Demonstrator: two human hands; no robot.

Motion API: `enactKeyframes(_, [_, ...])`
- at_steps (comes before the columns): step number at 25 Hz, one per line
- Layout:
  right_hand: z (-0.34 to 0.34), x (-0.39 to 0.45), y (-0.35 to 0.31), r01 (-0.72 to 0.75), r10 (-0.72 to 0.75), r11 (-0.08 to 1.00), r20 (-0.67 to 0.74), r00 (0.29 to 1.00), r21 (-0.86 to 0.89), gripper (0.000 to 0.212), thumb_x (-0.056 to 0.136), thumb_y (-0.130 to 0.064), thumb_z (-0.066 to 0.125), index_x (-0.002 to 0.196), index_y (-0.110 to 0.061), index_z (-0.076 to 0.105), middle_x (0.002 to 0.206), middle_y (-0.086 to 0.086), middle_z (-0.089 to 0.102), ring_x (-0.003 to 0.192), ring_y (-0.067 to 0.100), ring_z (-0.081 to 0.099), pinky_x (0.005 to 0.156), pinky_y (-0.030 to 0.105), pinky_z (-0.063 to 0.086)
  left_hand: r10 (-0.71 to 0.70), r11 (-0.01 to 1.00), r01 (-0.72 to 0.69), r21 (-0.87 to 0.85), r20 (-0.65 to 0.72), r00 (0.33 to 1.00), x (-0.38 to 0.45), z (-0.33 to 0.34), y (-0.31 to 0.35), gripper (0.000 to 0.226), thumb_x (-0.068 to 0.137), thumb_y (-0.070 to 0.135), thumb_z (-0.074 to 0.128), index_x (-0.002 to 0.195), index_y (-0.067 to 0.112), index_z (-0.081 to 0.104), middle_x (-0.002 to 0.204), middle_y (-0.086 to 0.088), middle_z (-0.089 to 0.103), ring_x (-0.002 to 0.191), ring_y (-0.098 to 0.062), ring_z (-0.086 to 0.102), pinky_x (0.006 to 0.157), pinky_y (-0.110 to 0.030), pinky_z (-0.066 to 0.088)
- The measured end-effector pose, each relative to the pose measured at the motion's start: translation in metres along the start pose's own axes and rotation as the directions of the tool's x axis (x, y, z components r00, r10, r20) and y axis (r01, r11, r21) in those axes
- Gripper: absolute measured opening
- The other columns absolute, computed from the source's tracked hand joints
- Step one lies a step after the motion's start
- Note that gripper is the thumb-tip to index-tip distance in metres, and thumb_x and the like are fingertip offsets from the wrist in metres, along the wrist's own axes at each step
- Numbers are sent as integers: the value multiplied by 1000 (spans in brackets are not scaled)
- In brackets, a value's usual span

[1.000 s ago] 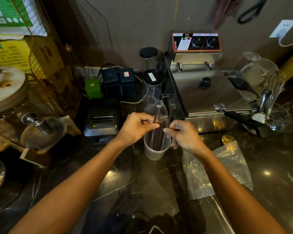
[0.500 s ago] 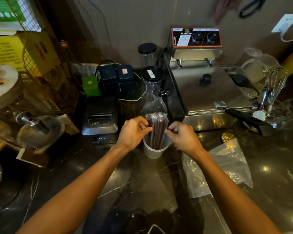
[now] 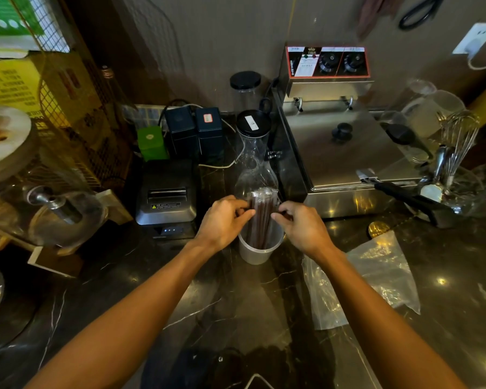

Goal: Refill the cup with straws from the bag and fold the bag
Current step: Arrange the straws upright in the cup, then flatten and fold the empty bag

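Observation:
A white plastic cup (image 3: 254,252) stands on the dark marble counter, holding a bundle of dark brown wrapped straws (image 3: 261,217) that stand upright. My left hand (image 3: 223,221) presses the bundle from the left, fingers curled against it. My right hand (image 3: 302,227) pinches it from the right. The clear plastic bag (image 3: 376,279) lies flat and crumpled on the counter to the right of my right forearm, with nothing visible inside.
A clear carafe with a black lid (image 3: 253,153) stands just behind the cup. A steel fryer (image 3: 345,147) sits at the back right, a receipt printer (image 3: 167,197) at the left. A whisk and utensils in a glass bowl (image 3: 455,169) are at the far right.
The straws, spread apart and leaning a second ago, are now gathered into one tight upright bundle. Both hands have closed in on them from either side.

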State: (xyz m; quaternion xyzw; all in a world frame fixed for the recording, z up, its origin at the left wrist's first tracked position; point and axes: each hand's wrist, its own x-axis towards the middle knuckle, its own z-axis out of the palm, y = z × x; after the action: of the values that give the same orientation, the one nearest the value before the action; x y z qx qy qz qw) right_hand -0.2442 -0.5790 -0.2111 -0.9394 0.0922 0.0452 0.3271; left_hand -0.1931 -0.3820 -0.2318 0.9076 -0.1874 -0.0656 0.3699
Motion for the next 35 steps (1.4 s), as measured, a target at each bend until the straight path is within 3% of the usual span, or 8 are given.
enactKeyframes(2, [0, -7, 2, -95, 93, 994, 26, 995, 53, 28, 101, -35, 64, 124, -20, 67, 105, -9, 61, 97, 10, 62, 83, 33, 56, -36, 999, 36, 19, 17, 999, -4, -4, -5, 35, 96, 38, 69, 127, 21, 69, 100, 2, 63, 86, -13, 66, 83, -38, 61])
enactKeyframes(4, [3, -16, 12, -173, 160, 976, 103, 982, 133, 29, 99, -38, 66, 122, -22, 64, 104, -7, 65, 87, 16, 70, 73, 36, 63, -102, 994, 103, -32, 32, 994, -10, -6, -15, 44, 94, 39, 72, 132, 19, 65, 90, 3, 66, 81, -12, 68, 81, -35, 61])
enactKeyframes(7, [9, -31, 25, -278, 214, 903, 220, 952, 328, 21, 101, -37, 64, 107, -18, 66, 89, 11, 72, 59, 18, 68, 53, 31, 61, -212, 946, 227, -230, 87, 973, -20, -3, -24, 18, 97, 29, 70, 110, 18, 73, 77, 3, 71, 70, -9, 70, 72, -29, 61])
enactKeyframes(11, [11, -24, 20, -320, 273, 835, 169, 947, 448, 15, 104, -23, 59, 98, -14, 70, 84, 14, 74, 57, 18, 65, 54, 29, 59, -271, 881, 298, -367, 124, 955, -16, 2, -20, 11, 100, 19, 65, 101, 13, 75, 83, -4, 75, 70, -12, 72, 64, -23, 58])
enactKeyframes(17, [3, 13, 7, -298, 304, 834, 65, 951, 465, 19, 104, -18, 58, 94, -8, 72, 73, 9, 72, 54, 14, 65, 54, 30, 58, -262, 872, 267, -411, 70, 963, 18, -2, -14, 7, 100, 16, 66, 97, 17, 72, 78, -7, 77, 73, -24, 77, 72, -31, 65])
enactKeyframes(22, [3, 35, 5, -231, 261, 878, -15, 965, 419, 26, 106, -23, 55, 86, -13, 68, 66, 4, 68, 52, 11, 63, 51, 24, 53, -270, 872, 257, -416, 28, 962, 44, -5, -10, 7, 100, 17, 65, 100, 15, 72, 78, -5, 77, 72, -21, 78, 69, -25, 65])
enactKeyframes(31, [19, 32, 17, -165, 221, 896, -90, 971, 412, 30, 109, -29, 49, 90, -14, 67, 76, 9, 70, 54, 8, 65, 51, 18, 56, -341, 811, 344, -473, 94, 935, 50, 7, -18, 25, 103, 27, 60, 114, 7, 70, 92, -9, 74, 82, -23, 78, 69, -23, 64])
enactKeyframes(35, [19, -2, 40, -196, 262, 921, -161, 952, 338, 20, 103, -35, 60, 92, -21, 69, 75, 0, 71, 64, 14, 68, 60, 32, 55, -459, 763, 416, -494, 40, 888, 32, 15, -20, 26, 104, 36, 57, 97, 13, 68, 78, -4, 68, 69, -15, 71, 61, -25, 57])
